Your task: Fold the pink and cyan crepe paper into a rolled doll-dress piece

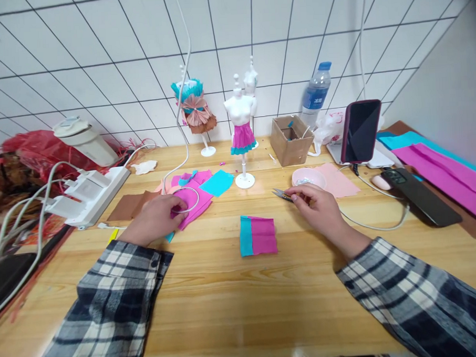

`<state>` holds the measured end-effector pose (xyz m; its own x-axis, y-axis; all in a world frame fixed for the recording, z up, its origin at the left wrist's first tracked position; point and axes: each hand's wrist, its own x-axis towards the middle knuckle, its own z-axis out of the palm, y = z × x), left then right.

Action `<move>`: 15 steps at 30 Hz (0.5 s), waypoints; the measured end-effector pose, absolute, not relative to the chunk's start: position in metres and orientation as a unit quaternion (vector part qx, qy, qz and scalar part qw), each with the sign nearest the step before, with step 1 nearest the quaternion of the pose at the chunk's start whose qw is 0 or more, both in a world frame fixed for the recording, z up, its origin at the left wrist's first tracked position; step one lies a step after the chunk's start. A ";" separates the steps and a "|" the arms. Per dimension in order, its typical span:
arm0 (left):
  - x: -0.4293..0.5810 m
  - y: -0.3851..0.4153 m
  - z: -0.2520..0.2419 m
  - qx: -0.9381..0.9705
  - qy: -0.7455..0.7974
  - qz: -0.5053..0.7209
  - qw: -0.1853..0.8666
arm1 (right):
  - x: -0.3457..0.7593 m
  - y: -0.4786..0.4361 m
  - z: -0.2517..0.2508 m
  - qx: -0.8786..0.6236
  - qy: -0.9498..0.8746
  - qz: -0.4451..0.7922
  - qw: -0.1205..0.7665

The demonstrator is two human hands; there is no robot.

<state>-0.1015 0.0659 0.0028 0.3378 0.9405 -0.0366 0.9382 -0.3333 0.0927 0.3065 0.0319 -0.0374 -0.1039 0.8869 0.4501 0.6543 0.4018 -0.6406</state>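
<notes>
Left hand [161,216] (head view): fingers curled over the edge of magenta crepe-paper pieces [205,199]; whether they pinch any cannot be told. Right hand [316,207] pinches scissors [283,196], near the pink bowl [309,178]. Between the hands, a turquoise-and-magenta panel [258,235] lies on the wooden table [228,316]; beyond it stands a miniature dress form [238,110] wearing a turquoise-hemmed magenta skirt [243,136].

Bright, diffuse light is observed on the tiled wall [231,21] and surface [212,306], with pale glare noted near the front edge. Soft shadows are cast beneath the hands [318,209]. Outer areas are stretched and softened; the upper right corner is darkened.
</notes>
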 end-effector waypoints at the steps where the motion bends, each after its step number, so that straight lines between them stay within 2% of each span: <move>1: -0.103 0.066 0.003 0.816 0.576 0.007 0.046 | 0.307 0.032 -0.038 -0.528 -0.729 0.141 0.412; 3: -0.103 0.065 0.004 0.806 0.590 0.025 0.045 | 0.308 0.033 -0.039 -0.528 -0.730 0.139 0.411; 6: -0.088 0.058 0.009 0.773 0.614 0.129 0.096 | 0.306 0.031 -0.034 -0.517 -0.744 0.117 0.407; 11: -0.019 0.029 0.013 0.651 0.529 0.397 0.372 | 0.283 0.009 -0.015 -0.462 -0.773 0.057 0.432; 15: 0.033 -0.002 0.004 0.575 0.491 0.450 0.475 | 0.252 -0.013 -0.007 -0.455 -0.754 0.139 0.454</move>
<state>0.0335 -0.0017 0.0035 0.1131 0.9923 0.0510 0.1379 -0.0665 0.9882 0.2524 -0.0131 -0.0074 -0.1742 0.8117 0.5574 0.5602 0.5473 -0.6218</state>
